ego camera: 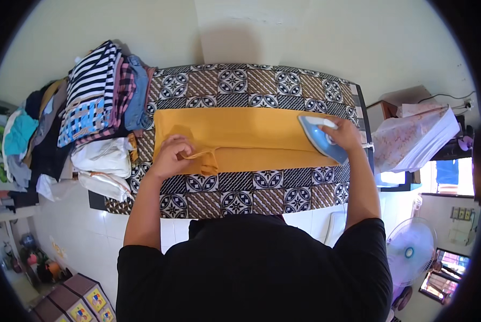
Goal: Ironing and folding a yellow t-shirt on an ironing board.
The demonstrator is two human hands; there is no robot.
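A mustard-yellow cloth garment (240,126) lies folded lengthwise across a table covered with black, white and brown batik-patterned cloth (260,197). My right hand (343,133) grips the handle of a blue and white clothes iron (325,141). The iron rests on the right part of the garment, its tip pointing away to the upper left. Over the left end of the garment, my left hand (174,155) pinches a thin edge of the yellow fabric. Beside those fingers a small bunched fold (209,164) sticks up near the garment's front edge.
Stacked folded clothes (99,92) stand at the table's left end, with white folded items (103,161) before them. More clothes (21,133) lie farther left. On the right are a cloth-draped stack (411,137) and a standing fan (409,251). Drawers (75,300) stand behind at lower left.
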